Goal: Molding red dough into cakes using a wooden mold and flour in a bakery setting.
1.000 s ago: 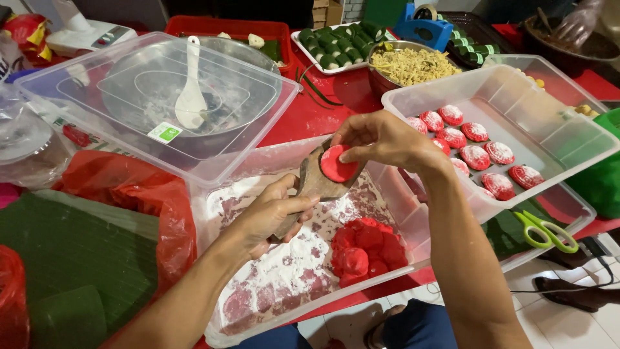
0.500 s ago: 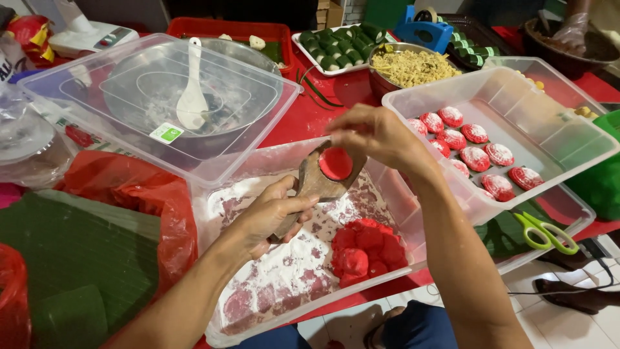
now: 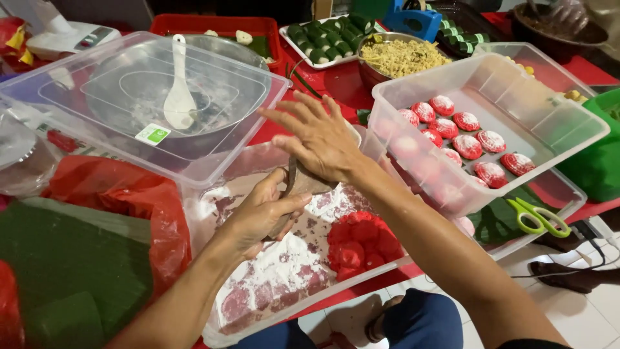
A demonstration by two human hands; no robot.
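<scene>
Palm flat, right hand (image 3: 320, 139) presses onto the wooden mould (image 3: 298, 187) that left hand (image 3: 265, 210) grips steady above the floured tray (image 3: 258, 291).

Red dough balls (image 3: 361, 242), white-dusted red cakes (image 3: 466, 145), green-handled scissors (image 3: 539, 216), white spoon (image 3: 179, 103).

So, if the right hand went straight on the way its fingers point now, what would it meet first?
Probably the upturned clear plastic box bearing the white spoon. The right hand points up-left toward its near corner; depth is unclear, so it may pass just above.
</scene>
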